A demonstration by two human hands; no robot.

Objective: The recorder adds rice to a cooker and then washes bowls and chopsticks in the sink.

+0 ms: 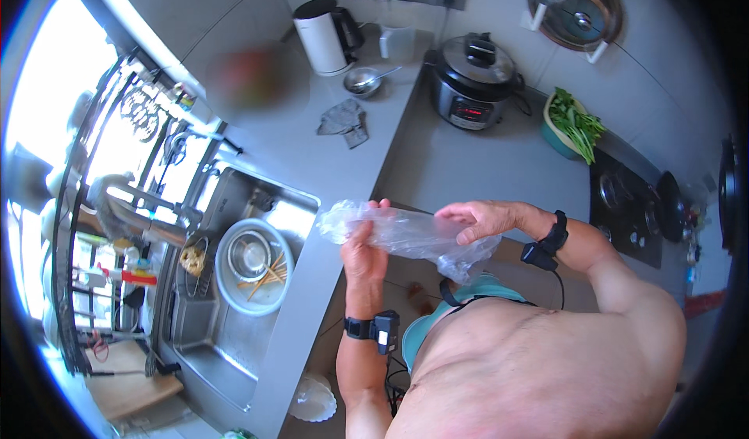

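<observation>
A crumpled clear plastic bag stretches sideways in front of me, above the counter's edge and the floor. My left hand grips its left part, fingers wrapped round it and tips showing above. My right hand is at the upper right of the bag, fingers loosely bent and apart from the thumb, touching or just over the plastic; whether any is pinched I cannot see clearly, but it looks open.
Left: sink holding a basin with steel bowl and chopsticks, beside a dish rack. Back: kettle, small bowl, grey cloth, pressure cooker, greens in a tub. Right: stove.
</observation>
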